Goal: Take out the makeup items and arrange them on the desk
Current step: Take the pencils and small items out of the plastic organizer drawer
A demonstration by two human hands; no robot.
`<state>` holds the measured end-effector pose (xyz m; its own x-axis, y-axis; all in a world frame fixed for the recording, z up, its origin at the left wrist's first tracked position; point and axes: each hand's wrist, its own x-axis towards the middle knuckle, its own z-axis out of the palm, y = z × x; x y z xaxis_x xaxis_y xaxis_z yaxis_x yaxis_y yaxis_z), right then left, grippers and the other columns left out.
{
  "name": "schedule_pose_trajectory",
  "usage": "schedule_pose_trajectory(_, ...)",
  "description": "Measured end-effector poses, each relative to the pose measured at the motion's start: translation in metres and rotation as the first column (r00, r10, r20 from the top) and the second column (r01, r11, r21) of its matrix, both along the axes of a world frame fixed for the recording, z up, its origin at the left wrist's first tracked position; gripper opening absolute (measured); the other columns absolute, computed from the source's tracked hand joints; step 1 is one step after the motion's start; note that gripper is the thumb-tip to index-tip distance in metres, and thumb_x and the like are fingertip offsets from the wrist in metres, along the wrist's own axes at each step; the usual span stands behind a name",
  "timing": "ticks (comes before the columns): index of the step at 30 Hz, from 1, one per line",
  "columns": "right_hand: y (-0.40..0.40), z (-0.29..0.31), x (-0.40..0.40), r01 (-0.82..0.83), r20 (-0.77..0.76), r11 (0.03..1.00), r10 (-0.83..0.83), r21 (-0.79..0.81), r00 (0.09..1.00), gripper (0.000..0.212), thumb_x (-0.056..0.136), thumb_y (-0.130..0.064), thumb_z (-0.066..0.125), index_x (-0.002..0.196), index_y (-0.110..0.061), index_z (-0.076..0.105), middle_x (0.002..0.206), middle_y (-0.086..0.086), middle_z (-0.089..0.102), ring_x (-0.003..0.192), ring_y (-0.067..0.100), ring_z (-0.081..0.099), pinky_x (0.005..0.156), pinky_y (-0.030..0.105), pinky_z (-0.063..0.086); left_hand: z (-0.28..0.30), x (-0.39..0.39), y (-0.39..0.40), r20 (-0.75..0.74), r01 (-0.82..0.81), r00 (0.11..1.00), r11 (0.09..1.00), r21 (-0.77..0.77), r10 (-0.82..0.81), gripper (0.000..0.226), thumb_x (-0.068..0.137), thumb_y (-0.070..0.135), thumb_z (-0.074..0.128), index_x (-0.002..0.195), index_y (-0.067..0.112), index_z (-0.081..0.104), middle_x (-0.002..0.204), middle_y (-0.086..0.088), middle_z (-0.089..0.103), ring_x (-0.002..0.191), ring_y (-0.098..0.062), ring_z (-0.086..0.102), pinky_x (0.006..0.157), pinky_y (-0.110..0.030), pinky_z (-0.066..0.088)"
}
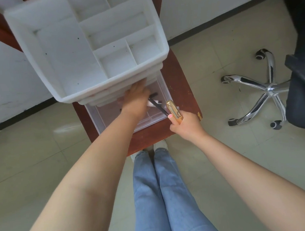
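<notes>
A white makeup organizer [68, 54] with empty top compartments stands on a reddish-brown desk [181, 77]. Its clear bottom drawer [166, 92] is pulled out toward me. My left hand [136, 100] reaches into the drawer, fingers closed around a thin black pencil [158, 107] that sticks out to the right; a small white item lies just beneath it. My right hand [184, 122] hovers at the drawer's front right corner, gripping a gold tube [174, 112] upright. The drawer's back part is hidden under the organizer.
A black office chair with a chrome five-star base [265, 89] stands on the tiled floor to the right. White walls run behind the desk. My legs in blue jeans [162, 186] stand close to the desk's front edge.
</notes>
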<state>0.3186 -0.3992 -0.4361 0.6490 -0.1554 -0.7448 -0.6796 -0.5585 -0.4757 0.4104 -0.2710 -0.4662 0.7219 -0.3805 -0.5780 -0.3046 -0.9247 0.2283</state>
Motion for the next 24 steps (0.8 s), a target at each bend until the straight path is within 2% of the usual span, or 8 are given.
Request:
schedule_pose_trajectory(2,-0.003,-0.001,-0.001,0.022,-0.007,1.000,-0.022,-0.010,1.000,0.036,0.078,-0.006,0.060,0.059,-0.026,0.037,0.061,-0.007,0.043,0.072,0.021,0.044,0.053,0.015,0.030,0.001,0.003,-0.018,-0.031,0.038,0.999,0.999,-0.023,-0.038,0.030,0.092,0.008,0.047,0.122,0.005,0.049,0.156,-0.004,0.008,0.143,-0.025,0.008,0.112,-0.047,0.020)
schedule_pose_trajectory(6,-0.005,0.003,0.000,0.132,-0.005,0.991,-0.132,0.023,0.991,0.001,0.078,-0.006,0.061,0.078,-0.006,0.061,0.089,0.016,0.066,0.088,0.032,0.060,0.072,0.031,0.048,0.003,-0.004,-0.017,-0.001,0.027,1.000,1.000,-0.002,-0.027,0.031,0.091,0.007,0.045,0.122,0.004,0.048,0.131,-0.015,0.048,0.121,-0.032,0.042,0.095,-0.040,0.038)
schedule_pose_trajectory(8,-0.002,0.006,-0.001,0.159,-0.018,0.986,-0.159,0.051,0.987,0.018,0.078,-0.005,0.060,0.094,0.002,0.062,0.102,0.020,0.067,0.099,0.033,0.061,0.086,0.039,0.048,0.011,-0.014,-0.001,-0.038,-0.023,0.999,1.000,0.013,0.024,0.031,0.090,0.006,0.048,0.121,0.006,0.048,0.118,-0.016,0.056,0.107,-0.034,0.053,0.082,-0.040,0.044)
schedule_pose_trajectory(12,0.015,0.016,-0.005,-0.001,-0.010,0.998,0.002,0.065,1.000,0.007,0.078,-0.005,0.060,0.079,-0.013,0.059,0.080,0.006,0.062,0.082,0.026,0.056,0.067,0.027,0.042,0.031,-0.036,0.034,-0.023,-0.052,0.998,0.999,0.013,0.052,0.028,0.090,0.009,0.047,0.118,0.005,0.048,0.115,-0.015,0.057,0.105,-0.033,0.052,0.077,-0.039,0.042)
schedule_pose_trajectory(15,0.032,0.025,-0.003,-0.125,0.024,0.991,0.124,0.040,0.992,0.018,0.080,-0.010,0.059,0.067,-0.019,0.050,0.067,-0.004,0.048,0.076,0.021,0.048,0.053,0.026,0.030,0.051,-0.044,0.058,0.040,-0.124,0.992,0.992,0.027,0.123,0.024,0.090,0.012,0.049,0.112,0.003,0.048,0.110,-0.014,0.058,0.103,-0.032,0.051,0.072,-0.037,0.039)
schedule_pose_trajectory(18,0.049,0.028,0.007,-0.240,0.089,0.971,0.238,0.014,0.967,0.007,0.080,-0.013,0.059,0.088,-0.015,0.060,0.082,0.005,0.060,0.089,0.028,0.057,0.062,0.025,0.032,0.071,-0.047,0.080,0.121,-0.219,0.969,0.976,0.012,0.216,0.023,0.089,0.012,0.049,0.109,0.000,0.048,0.104,-0.017,0.059,0.098,-0.033,0.052,0.065,-0.035,0.033)
schedule_pose_trajectory(20,0.061,0.028,0.020,-0.316,0.150,0.949,0.315,-0.013,0.937,0.026,0.079,-0.012,0.060,0.105,-0.013,0.062,0.098,0.010,0.066,0.097,0.029,0.059,0.069,0.025,0.038,0.080,-0.050,0.096,0.160,-0.294,0.944,0.956,0.019,0.288,0.022,0.090,0.014,0.048,0.107,0.000,0.048,0.100,-0.018,0.059,0.092,-0.033,0.052,0.061,-0.034,0.030)
schedule_pose_trajectory(24,0.082,0.024,0.060,-0.506,0.171,0.831,0.547,-0.233,0.819,0.024,0.080,-0.009,0.055,0.103,-0.006,0.060,0.108,0.015,0.062,0.103,0.031,0.056,0.074,0.029,0.042,0.083,-0.058,0.133,0.124,-0.287,0.956,0.934,0.212,0.266,0.023,0.093,0.017,0.046,0.108,0.000,0.048,0.103,-0.018,0.060,0.092,-0.035,0.055,0.061,-0.035,0.033)
